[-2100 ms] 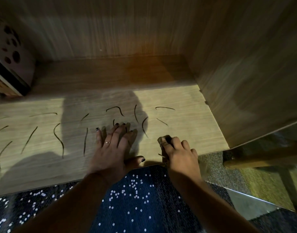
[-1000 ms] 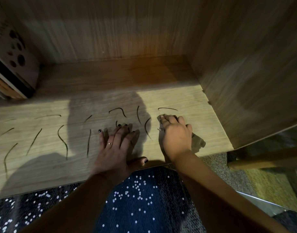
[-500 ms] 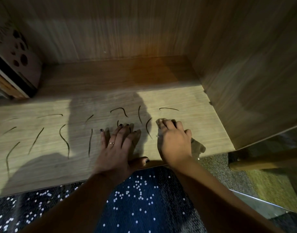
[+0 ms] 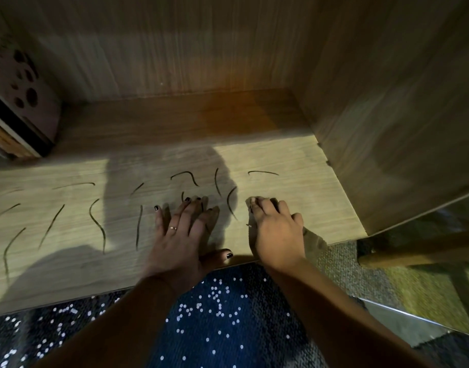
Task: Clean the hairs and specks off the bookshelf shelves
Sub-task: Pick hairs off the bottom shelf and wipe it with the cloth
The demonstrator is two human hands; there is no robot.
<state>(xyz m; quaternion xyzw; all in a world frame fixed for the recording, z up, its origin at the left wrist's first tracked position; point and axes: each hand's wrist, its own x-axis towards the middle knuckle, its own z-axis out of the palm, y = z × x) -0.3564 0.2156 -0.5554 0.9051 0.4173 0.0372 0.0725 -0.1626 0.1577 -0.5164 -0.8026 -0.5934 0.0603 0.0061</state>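
As left hand (image 4: 180, 235) rests, right hand (image 4: 277, 229) seemingly curled

Spotted box (image 4: 21, 86) at far left, blue white-dotted fabric (image 4: 228, 314) below, wooden bar (image 4: 414, 251) over greenish carpet (image 4: 427, 293) at right

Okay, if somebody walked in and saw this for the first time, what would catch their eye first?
Dark curved hairs scattered across the pale wooden shelf, mostly on its left and middle. Next, the two hands near the front edge: the left hand flat with dark nails and a ring, the right hand beside it with fingers curled down onto the board.
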